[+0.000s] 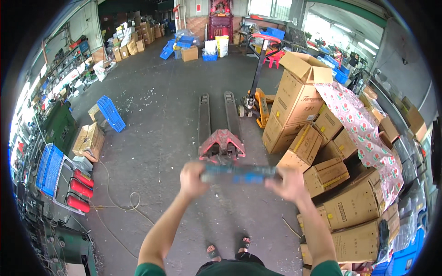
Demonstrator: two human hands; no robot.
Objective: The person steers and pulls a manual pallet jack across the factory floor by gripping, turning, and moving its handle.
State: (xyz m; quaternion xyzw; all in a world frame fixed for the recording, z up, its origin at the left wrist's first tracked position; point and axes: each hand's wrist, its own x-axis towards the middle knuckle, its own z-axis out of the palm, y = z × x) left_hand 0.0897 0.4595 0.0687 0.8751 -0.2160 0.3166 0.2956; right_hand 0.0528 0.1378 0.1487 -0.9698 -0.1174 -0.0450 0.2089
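Note:
Both hands grip the ends of a dark crossbar with a blue patch, the pallet jack handle (239, 174), blurred by motion. My left hand (192, 178) is closed round its left end. At the right end my right hand (289, 183) is closed too, thumb inward. Just beyond the bar stands the red pallet jack (223, 141), its two dark forks pointing away from me over the floor. Nothing lies on the forks. The bar hides where the handle joins the jack.
Stacked cardboard boxes (294, 101) and a heap of tilted cartons (352, 204) crowd the right. A second pallet jack (261, 103) stands beside the stack. On the left are red fire extinguishers (79, 191), a blue crate (110, 113) and a loose hose (108, 184) along the floor.

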